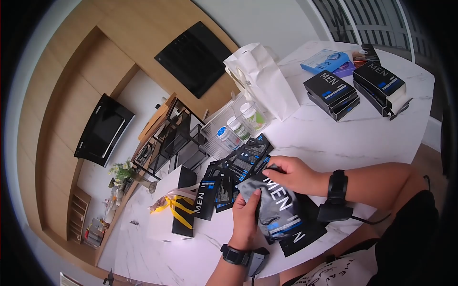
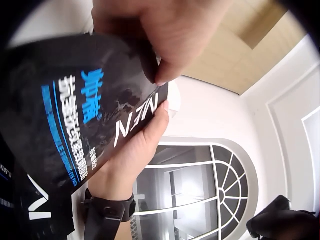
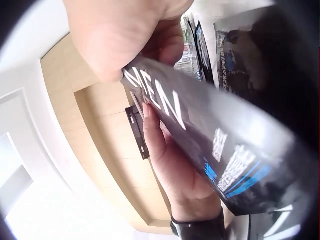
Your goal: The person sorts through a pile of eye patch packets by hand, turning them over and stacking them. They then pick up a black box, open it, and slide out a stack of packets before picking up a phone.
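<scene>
A glossy black foil packet [image 1: 281,212] printed "MEN" is held over the near part of the table. My left hand [image 1: 244,219] pinches its left side near the top, with the thumb on the printed face. At the top corner, my right hand [image 1: 296,176] pinches the same packet between thumb and curled fingers. The left wrist view shows white and blue lettering on the packet [image 2: 75,110], and both thumbs close to its "MEN" edge. Beneath it lies another black packet [image 1: 305,245], partly covered. More black packets [image 1: 224,190] lie spread out just beyond the left hand.
A white-and-black box [image 1: 183,217] with a yellow ribbon stands at the left. Behind the packets, a clear rack [image 1: 220,150] holds three bottles beside a white paper bag [image 1: 267,81]. Stacked black "MEN" boxes [image 1: 329,90] and a blue box [image 1: 324,61] sit at the far right.
</scene>
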Available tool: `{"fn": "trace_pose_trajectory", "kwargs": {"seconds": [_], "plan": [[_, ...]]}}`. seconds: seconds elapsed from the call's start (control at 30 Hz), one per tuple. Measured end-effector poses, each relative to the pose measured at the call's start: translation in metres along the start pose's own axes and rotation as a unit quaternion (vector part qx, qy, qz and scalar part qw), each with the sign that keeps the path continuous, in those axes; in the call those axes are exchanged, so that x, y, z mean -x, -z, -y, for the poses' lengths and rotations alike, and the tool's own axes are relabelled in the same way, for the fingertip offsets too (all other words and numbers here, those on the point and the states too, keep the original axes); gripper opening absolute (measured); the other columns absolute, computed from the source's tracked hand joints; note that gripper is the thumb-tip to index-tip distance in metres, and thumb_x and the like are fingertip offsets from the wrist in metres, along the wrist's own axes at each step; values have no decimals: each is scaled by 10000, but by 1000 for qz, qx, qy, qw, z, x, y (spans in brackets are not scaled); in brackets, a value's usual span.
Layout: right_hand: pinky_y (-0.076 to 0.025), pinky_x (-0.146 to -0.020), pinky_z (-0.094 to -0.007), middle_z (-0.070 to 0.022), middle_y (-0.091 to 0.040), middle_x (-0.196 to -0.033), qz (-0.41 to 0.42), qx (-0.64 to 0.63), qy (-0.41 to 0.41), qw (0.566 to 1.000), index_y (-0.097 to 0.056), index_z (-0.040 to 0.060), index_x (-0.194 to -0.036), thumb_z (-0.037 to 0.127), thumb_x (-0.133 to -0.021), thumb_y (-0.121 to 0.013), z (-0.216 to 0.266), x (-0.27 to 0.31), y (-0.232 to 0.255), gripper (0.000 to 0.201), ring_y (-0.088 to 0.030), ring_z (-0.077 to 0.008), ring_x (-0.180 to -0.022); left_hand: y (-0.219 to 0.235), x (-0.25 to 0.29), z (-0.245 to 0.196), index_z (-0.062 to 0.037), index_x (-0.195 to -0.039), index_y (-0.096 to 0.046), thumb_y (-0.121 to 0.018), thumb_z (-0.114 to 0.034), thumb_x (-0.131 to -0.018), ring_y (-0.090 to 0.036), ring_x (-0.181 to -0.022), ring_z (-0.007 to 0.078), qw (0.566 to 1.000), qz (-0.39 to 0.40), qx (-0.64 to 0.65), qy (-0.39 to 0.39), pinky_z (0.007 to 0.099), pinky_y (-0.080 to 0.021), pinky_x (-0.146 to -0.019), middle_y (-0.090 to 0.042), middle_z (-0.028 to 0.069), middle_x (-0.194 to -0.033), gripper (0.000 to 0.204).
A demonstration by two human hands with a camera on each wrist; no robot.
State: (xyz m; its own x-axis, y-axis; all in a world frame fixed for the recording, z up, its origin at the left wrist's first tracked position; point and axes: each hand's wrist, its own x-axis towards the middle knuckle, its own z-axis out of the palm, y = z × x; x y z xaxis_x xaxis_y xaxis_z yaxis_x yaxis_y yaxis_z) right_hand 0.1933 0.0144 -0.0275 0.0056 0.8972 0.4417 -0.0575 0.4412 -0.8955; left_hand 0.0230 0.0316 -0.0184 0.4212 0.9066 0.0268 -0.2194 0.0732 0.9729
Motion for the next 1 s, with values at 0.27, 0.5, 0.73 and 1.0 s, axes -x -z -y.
{"fn": "trace_pose_trajectory", "kwargs": {"seconds": [0.27, 0.5, 0.73, 1.0], "plan": [[-370, -546, -212, 1, -539, -696, -2, -50, 13, 999, -516, 23, -867, 174, -879, -531, -2, -2, -1, 152, -420, -33, -625, -2, 8, -8, -29, -1015, -566, -546, -101, -860, -601, -808, 119, 998, 52, 39, -4, 243, -483, -733, -625, 65, -951, 172], [-415, -624, -175, 11, -552, -775, -13, -12, 23, 1000, -518, 12, -926, 144, -905, -487, -1, -2, -2, 137, -489, -20, -703, 4, -1, 1, -50, -1054, -555, -547, -143, -863, -580, -878, 121, 999, 27, -3, -19, 261, -467, -775, -607, 49, -1007, 213], [-434, -620, -173, 13, -565, -767, -24, -81, -41, 996, -543, 12, -898, 162, -906, -486, -2, -5, 3, 162, -516, -20, -705, 2, 3, -3, -44, -1049, -553, -536, -154, -869, -585, -870, 138, 999, 40, 31, 6, 273, -464, -787, -612, 58, -990, 212], [-378, -416, -182, -1, -535, -718, 21, -96, -70, 993, -500, 43, -893, 299, -899, -488, 13, 3, 2, 257, -475, -16, -556, 4, -2, -2, -39, -1035, -562, -577, -93, -838, -586, -862, 124, 1000, -3, 26, -2, 256, -461, -772, -614, 55, -995, 205]]}}
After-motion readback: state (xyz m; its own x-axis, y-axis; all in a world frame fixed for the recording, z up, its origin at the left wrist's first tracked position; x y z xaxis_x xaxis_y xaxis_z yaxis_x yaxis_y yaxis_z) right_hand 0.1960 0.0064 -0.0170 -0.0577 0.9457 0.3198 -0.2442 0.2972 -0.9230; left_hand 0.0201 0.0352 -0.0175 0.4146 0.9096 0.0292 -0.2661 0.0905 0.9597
